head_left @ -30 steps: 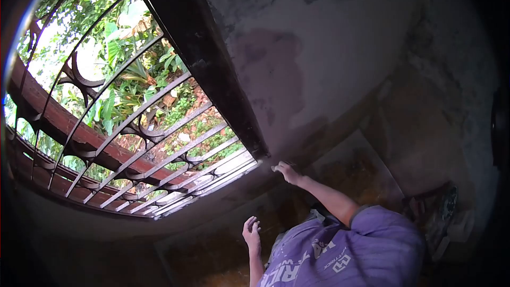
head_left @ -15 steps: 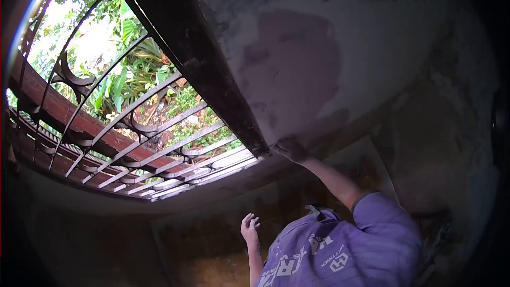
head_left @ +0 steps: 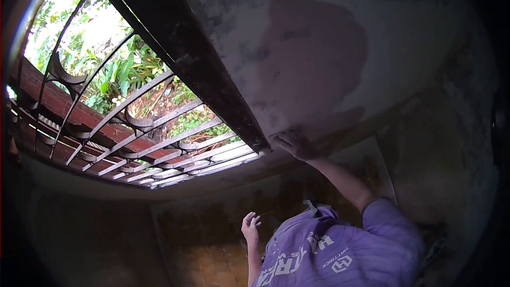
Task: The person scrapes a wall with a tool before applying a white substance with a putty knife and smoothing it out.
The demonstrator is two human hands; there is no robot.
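Observation:
My right hand (head_left: 297,145) is against the pale wall (head_left: 393,64), close to the lower end of the dark window frame (head_left: 212,74). Its fingers are bent towards the surface, and a thin dark edge shows beside them; what it holds there is too dim to make out. Just above it spreads a smooth pinkish-grey patch (head_left: 316,56) on the wall. My left hand (head_left: 251,226) is raised in the air before my purple shirt (head_left: 340,250), fingers loosely bent and apart, nothing in them. Whitish dust or paste marks its fingers.
A metal window grille (head_left: 143,122) with curved bars fills the left side, and green plants (head_left: 125,69) show beyond it. Brownish, worn wall (head_left: 212,234) lies lower down. Dark, stained wall borders the right.
My right hand has shifted slightly right and up along the wall by the frame corner. The view has tilted a little. My left hand stays almost where it was.

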